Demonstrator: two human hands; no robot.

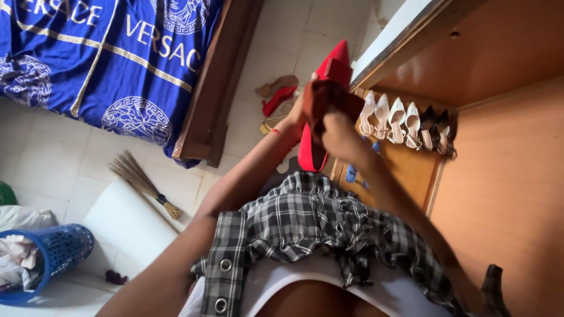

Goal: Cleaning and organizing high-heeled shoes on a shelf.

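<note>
Right hand (339,134) of mine is closed on a brown cloth (329,97) just above the middle of the frame, fingers curled into its folds; my left hand (296,114) is mostly hidden behind that cloth and the red high-heeled shoe (332,67), and seems to be gripping the shoe, though I cannot tell how its fingers sit; the shoe points its toe towards the top of the frame, its open heel end lower down by my wrists, and the cloth lies across its middle, so I judge I am partway through wiping it, with no way to tell from here how much of its surface is done.

To the right of my hands a wooden shelf (411,167) carries a row of pale pointed heels (390,120) and a dark pair (435,128) standing side by side, toes down; those look already set in place; something blue (352,173) lies at the shelf's near edge, too blurred to name.

On the tiled floor (276,47) above and left of my hands lie loose shoes (277,97), a tan one and a red one among them, not yet on the shelf; I take those as what is left.

Farther off: a blue patterned bedsheet (117,58) at the upper left, a hand broom (141,182) on the floor, a blue basket (56,252) of laundry at the lower left.
</note>
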